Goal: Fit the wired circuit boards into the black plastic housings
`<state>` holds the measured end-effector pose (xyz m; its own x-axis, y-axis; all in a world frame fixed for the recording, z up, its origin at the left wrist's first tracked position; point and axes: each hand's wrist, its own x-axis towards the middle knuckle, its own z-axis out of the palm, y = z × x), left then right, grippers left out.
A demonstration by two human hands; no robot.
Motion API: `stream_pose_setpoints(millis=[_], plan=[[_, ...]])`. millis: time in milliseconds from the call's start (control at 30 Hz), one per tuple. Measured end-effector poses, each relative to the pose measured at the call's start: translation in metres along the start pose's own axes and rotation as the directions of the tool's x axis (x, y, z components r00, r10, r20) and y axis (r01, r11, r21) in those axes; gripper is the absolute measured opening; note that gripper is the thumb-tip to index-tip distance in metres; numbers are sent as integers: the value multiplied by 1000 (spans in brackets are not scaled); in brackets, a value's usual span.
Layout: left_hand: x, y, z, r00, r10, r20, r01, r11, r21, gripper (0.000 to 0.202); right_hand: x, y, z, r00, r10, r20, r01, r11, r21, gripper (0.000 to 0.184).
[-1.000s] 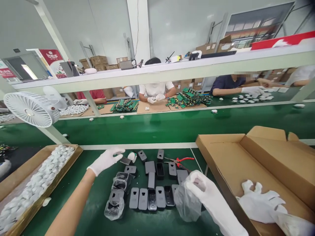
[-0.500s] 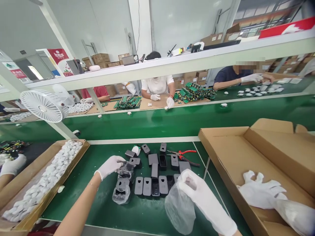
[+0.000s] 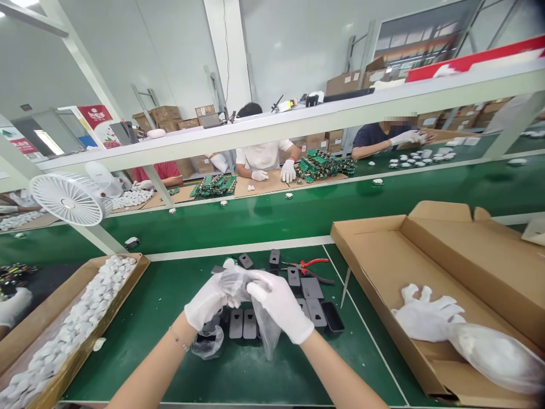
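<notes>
Both my hands wear white gloves and meet above the green bench. My left hand (image 3: 208, 301) and my right hand (image 3: 281, 304) both grip a clear plastic bag (image 3: 266, 332) at its top, fingers closed; the bag hangs down between them. What the left hand pushes into it is hidden by the film. Under the hands lie several small dark grey cases (image 3: 313, 289) in rows, and one bagged case (image 3: 208, 342) sits at the left of them.
Red-handled pliers (image 3: 310, 265) lie behind the cases. An open cardboard box (image 3: 374, 255) at right holds white gloves (image 3: 426, 312) and a bag. A tray of white parts (image 3: 76, 318) is at left, a small fan (image 3: 68, 199) above it. People work across the green conveyor (image 3: 298, 216).
My left hand left the cases at the left and came to the bag's mouth. My right hand lifted the bag up and inward to meet it. The view shifted slightly.
</notes>
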<state>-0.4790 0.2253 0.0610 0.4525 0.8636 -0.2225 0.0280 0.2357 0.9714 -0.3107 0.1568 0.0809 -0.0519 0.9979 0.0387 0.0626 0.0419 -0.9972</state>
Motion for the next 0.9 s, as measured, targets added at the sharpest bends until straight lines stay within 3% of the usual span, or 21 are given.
stream_pose_setpoints(millis=[67,200,367,533,633,700,767,833,900], plan=[[15,-2,12,999,-19,51,20,1000,-20,28,5,3,-10,997,-24,-74,25,1000,12,33],[46,1,44,985,-25,168,41,995,-93,29,16,15,-46,962,-16,-272,4,999,-45,37],[73,16,92,926,-23,377,82,987,-142,58,21,23,-108,892,6,-453,-90,982,-166,40],[103,12,134,877,-147,457,121,989,86,59,14,19,-159,891,68,-449,-234,917,-324,27],[108,19,148,882,-151,446,51,972,228,57,10,17,-180,884,73,-461,-273,883,-383,23],[97,36,140,914,-73,398,-42,962,271,57,9,18,-190,881,65,-468,-273,878,-393,25],[75,56,112,945,47,324,-150,941,303,55,6,22,-195,877,59,-476,-264,888,-376,32],[44,70,64,961,138,238,-220,906,362,45,3,28,-196,879,55,-474,-239,910,-338,42],[7,72,6,980,162,119,-199,866,458,40,-1,33,-193,890,37,-455,-189,937,-293,49]])
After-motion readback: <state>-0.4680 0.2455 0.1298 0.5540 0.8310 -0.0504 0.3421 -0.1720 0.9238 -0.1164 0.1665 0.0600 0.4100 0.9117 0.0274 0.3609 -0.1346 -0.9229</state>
